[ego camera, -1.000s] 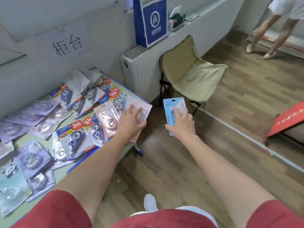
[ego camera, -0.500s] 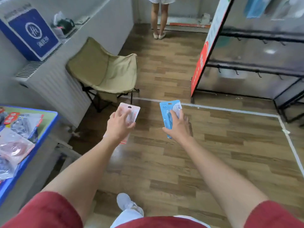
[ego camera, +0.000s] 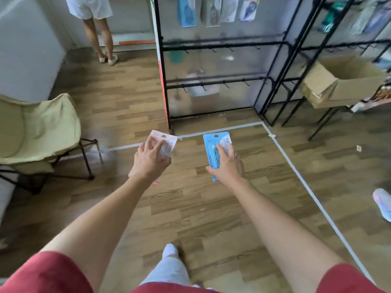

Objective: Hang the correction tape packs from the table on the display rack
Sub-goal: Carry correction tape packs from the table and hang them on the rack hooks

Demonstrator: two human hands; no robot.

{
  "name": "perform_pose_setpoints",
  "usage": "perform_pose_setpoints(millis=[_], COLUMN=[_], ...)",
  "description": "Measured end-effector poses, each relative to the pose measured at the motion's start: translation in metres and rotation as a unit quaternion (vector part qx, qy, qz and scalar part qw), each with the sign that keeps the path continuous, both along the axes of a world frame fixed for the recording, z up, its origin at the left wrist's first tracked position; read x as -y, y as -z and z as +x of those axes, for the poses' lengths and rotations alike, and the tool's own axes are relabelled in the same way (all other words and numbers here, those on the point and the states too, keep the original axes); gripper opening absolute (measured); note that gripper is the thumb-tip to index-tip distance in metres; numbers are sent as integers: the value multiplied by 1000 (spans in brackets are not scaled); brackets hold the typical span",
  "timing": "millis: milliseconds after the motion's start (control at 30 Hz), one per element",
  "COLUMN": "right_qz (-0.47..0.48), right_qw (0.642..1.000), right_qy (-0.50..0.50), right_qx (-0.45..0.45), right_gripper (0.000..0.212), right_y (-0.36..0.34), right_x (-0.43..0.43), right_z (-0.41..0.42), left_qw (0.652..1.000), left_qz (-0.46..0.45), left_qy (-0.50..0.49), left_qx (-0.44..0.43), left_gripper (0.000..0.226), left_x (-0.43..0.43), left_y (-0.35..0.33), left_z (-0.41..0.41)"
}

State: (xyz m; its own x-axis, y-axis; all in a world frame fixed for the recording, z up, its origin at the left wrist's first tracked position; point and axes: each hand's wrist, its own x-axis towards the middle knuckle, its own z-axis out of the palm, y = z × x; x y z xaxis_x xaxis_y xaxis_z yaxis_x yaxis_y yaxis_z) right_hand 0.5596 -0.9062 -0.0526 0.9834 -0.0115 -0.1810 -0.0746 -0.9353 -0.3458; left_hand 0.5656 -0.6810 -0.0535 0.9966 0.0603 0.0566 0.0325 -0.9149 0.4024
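Gone from sight is the bench that sat at the left a moment ago. The folding chair (ego camera: 42, 127) has slid to the left edge, and the display rack (ego camera: 222, 46) has come fully into the top of the view. Beyond the chair a second person (ego camera: 99, 28) stands by the far wall. The left hand (ego camera: 150, 163) holds a pink correction tape pack (ego camera: 167, 142) out over the wood floor, fingers curled over its face. Just beside it, the right hand (ego camera: 227, 168) grips a blue correction tape pack (ego camera: 213, 144) upright, fingers across the front and thumb at its left edge. Both packs are in the air, well short of the rack. Hanging packs (ego camera: 186, 12) line the rack's top row. Farther right an open cardboard box (ego camera: 342, 85) sits on a frame.
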Motion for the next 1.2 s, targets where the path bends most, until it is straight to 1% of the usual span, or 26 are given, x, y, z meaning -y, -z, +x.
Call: perform_pose_setpoints(millis=[200,500,733,867,1000,1200], right_qz=[17,3,-1,-11,5,2], right_qw=[998,992,988,989,986,976], right_qy=[34,70,75,50,9,-58], right_qx=[48,108,133,141,169,211], right_gripper=[78,78,77,78,78,79], right_y=[-11,-44,-57,-62,-75,-102], right_x=[45,101,136,159,185,205], right_z=[66,219,318,383,452,547], left_qw=[999,995,994,994,994,987], left_qz=[-9,-5,4,8,6,-35], left_qy=[32,67,74,51,8,-68], left_qx=[29,70,84,92,106,138], left_gripper=[49,47,51,54,56,55], left_x=[53,113,151,171,193,223], left_y=[-11,-41,-58,-62,-68,-92], left_z=[89,260,356,410,465,532])
